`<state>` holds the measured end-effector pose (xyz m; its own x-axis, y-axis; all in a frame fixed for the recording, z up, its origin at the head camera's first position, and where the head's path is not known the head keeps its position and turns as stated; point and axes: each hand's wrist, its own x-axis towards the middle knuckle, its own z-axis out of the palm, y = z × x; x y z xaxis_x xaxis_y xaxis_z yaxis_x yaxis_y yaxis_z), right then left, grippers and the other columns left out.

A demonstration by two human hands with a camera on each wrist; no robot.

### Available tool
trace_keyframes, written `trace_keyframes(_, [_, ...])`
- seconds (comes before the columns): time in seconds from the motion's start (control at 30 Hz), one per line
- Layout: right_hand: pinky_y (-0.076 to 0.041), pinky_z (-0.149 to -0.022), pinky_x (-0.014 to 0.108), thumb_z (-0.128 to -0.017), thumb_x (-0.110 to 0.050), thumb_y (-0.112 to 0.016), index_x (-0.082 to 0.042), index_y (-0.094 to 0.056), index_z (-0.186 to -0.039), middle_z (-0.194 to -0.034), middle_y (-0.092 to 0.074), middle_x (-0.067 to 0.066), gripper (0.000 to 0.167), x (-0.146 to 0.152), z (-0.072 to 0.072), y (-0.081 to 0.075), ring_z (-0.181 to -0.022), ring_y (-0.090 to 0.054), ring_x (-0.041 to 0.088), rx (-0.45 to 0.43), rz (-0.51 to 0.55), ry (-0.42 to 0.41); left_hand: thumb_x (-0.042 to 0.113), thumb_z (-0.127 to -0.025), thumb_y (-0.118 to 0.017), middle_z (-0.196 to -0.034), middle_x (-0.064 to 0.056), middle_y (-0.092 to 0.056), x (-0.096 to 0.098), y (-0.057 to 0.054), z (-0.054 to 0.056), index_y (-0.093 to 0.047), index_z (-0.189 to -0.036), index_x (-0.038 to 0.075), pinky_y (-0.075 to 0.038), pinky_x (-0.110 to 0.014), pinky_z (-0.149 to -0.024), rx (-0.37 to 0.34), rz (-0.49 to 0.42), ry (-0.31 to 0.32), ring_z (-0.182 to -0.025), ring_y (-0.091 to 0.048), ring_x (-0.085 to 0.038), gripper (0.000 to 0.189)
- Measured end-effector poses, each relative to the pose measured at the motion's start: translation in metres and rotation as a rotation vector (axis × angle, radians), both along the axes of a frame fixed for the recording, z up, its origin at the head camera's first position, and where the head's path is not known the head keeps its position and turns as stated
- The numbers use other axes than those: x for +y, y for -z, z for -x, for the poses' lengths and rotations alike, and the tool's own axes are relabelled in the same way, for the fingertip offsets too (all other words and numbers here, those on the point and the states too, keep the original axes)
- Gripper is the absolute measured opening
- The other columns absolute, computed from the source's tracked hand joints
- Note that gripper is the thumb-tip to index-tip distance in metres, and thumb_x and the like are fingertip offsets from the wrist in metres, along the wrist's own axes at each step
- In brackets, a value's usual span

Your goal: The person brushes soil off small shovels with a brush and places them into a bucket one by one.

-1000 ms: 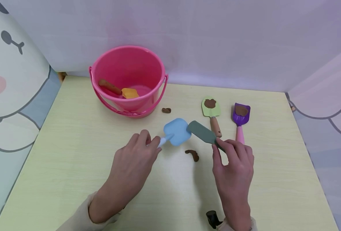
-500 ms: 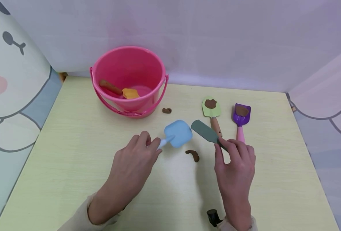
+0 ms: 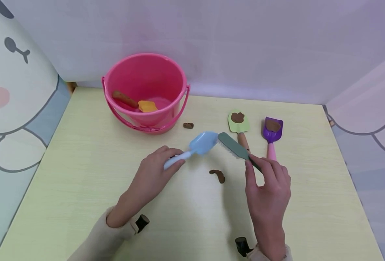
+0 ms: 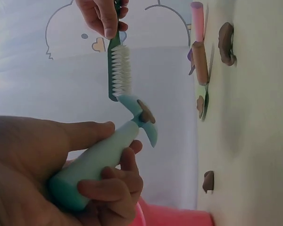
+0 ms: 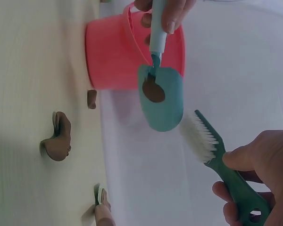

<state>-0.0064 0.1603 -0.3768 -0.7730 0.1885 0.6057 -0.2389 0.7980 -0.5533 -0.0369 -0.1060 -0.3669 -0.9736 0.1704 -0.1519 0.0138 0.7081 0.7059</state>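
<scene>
My left hand (image 3: 151,175) grips the pale handle of a light blue toy shovel (image 3: 205,142), held above the table. A brown clay-like patch (image 5: 153,89) sticks to the shovel's blade in both wrist views; from the head view it is hidden. My right hand (image 3: 268,188) pinches a green brush (image 3: 234,145) by its handle. White bristles (image 5: 198,136) point toward the shovel, and the brush's tip is right at the blade's edge. Below the tools, a curved brown piece (image 3: 218,175) lies on the table.
A pink bucket (image 3: 147,119) stands at the back left with a yellow-bladed tool (image 3: 147,106) inside. Beside it lies a small brown piece (image 3: 188,125). Green (image 3: 233,127) and purple (image 3: 272,136) shovels with brown patches lie at the back right.
My left hand has turned the shovel, so the blade tilts and more of the handle shows. The brush has shifted slightly right and turned, with its bristles now visible.
</scene>
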Motion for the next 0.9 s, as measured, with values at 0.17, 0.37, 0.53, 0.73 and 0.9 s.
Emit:
trace_keyframes(0.17, [-0.030, -0.081, 0.023, -0.086, 0.002, -0.081, -0.005, -0.079, -0.111, -0.096, -0.075, 0.015, 0.026, 0.001, 0.000, 0.001, -0.085, -0.058, 0.031, 0.000, 0.027, -0.014, 0.033, -0.102, -0.068, -0.103, -0.001, -0.066, -0.001, 0.010, 0.002, -0.068, -0.127, 0.021, -0.047, -0.029, -0.069, -0.150, -0.189, 0.013, -0.084, -0.055, -0.018, 0.028])
trace_keyframes(0.37, [-0.029, -0.081, 0.022, -0.086, 0.002, -0.081, -0.004, -0.079, -0.111, -0.097, -0.075, 0.015, 0.025, 0.001, 0.001, 0.002, -0.087, -0.058, 0.031, 0.002, 0.046, -0.023, 0.031, -0.107, -0.059, -0.100, -0.015, -0.059, 0.002, 0.017, 0.003, -0.066, -0.121, 0.017, -0.040, -0.026, -0.064, -0.314, -0.391, 0.045, -0.076, -0.047, -0.020, 0.022])
trace_keyframes(0.53, [-0.028, -0.081, 0.024, -0.086, 0.001, -0.081, -0.004, -0.079, -0.112, -0.098, -0.075, 0.015, 0.026, 0.003, 0.001, 0.003, -0.088, -0.058, 0.032, 0.001, 0.051, -0.019, 0.028, -0.110, -0.052, -0.098, -0.018, -0.055, 0.004, 0.018, 0.002, -0.062, -0.118, 0.010, -0.039, -0.023, -0.063, -0.405, -0.518, 0.031, -0.075, -0.045, -0.020, 0.022])
trace_keyframes(0.73, [-0.028, -0.082, 0.026, -0.086, 0.002, -0.081, -0.006, -0.079, -0.112, -0.099, -0.075, 0.014, 0.028, 0.003, 0.001, 0.005, -0.089, -0.058, 0.031, 0.010, 0.058, -0.054, 0.029, -0.112, -0.047, -0.094, -0.007, -0.054, 0.003, 0.018, 0.002, -0.058, -0.120, 0.002, -0.040, -0.024, -0.064, -0.463, -0.615, 0.072, -0.078, -0.046, -0.019, 0.030])
trace_keyframes(0.9, [-0.029, -0.087, 0.029, -0.085, 0.001, -0.081, -0.005, -0.079, -0.113, -0.101, -0.075, 0.015, 0.029, 0.003, 0.001, 0.008, -0.094, -0.061, 0.033, 0.017, 0.044, -0.112, 0.030, -0.112, -0.045, -0.094, -0.007, -0.055, 0.004, 0.017, 0.002, -0.055, -0.122, 0.000, -0.042, -0.021, -0.064, -0.528, -0.703, 0.083, -0.076, -0.047, -0.015, 0.033])
